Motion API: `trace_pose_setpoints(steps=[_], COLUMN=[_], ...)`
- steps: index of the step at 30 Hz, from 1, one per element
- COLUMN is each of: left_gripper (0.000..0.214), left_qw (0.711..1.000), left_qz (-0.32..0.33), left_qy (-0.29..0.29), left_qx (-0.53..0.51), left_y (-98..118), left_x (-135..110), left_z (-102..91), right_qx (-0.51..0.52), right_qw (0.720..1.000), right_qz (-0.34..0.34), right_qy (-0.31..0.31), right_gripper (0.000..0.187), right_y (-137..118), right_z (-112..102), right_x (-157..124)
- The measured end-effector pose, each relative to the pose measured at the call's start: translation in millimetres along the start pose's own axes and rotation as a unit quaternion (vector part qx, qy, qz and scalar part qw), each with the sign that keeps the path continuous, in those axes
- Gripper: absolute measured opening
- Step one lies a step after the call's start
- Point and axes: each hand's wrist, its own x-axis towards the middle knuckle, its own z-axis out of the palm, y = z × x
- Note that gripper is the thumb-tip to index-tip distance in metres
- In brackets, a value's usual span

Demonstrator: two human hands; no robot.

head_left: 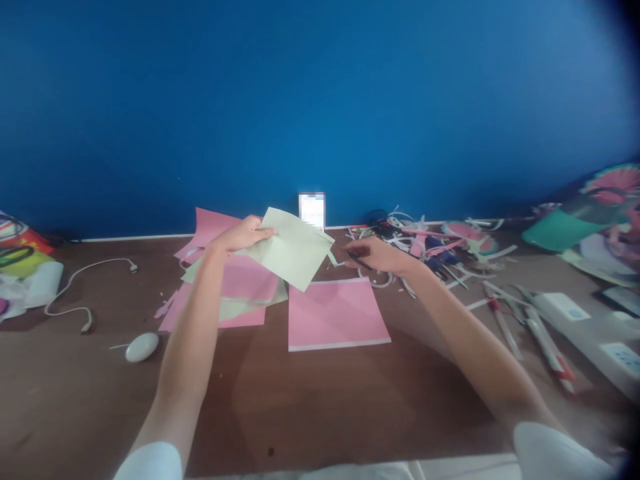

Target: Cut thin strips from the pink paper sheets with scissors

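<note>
My left hand (246, 235) pinches a pale green sheet of paper (295, 257) by its left side, thumb on top, and holds it tilted above the table. At the sheet's right edge, my right hand (379, 256) is closed around dark-handled scissors (359, 261); their blades are hard to make out. A narrow pale strip (333, 257) hangs from that edge, close to the scissors. Below lies a pink sheet (335, 317) with white borders along its top and bottom. More pink and pale green sheets (250, 280) overlap under my left hand and forearm.
A lit phone-like screen (311, 210) stands against the blue wall. Paper strips and scraps (425, 243) heap up at the right rear. Pens (550, 347) and a white power strip (565, 307) lie further right. A white cable (83, 267) and a white oval object (142, 347) sit left.
</note>
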Motion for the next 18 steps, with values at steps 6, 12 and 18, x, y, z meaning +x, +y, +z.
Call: trace_pose_setpoints(steps=[6, 12, 18], left_gripper=[0.051, 0.046, 0.041], left_qw=[1.0, 1.0, 0.999], left_qz=[0.005, 0.004, 0.006], left_qy=[0.001, 0.012, 0.037], left_qx=[-0.006, 0.002, 0.017], left_y=[-2.2, 0.7, 2.4], left_x=[0.8, -0.8, -2.0], left_z=[-1.6, -0.9, 0.0], right_qx=[-0.004, -0.021, -0.014], right_qw=[1.0, 1.0, 1.0], right_qz=[-0.003, 0.001, 0.006], right_qy=[-0.003, 0.011, 0.01], right_gripper=[0.051, 0.051, 0.048], right_y=[1.9, 2.9, -2.0], right_z=[-0.5, -1.4, -1.9], right_x=[-0.1, -0.5, -1.7])
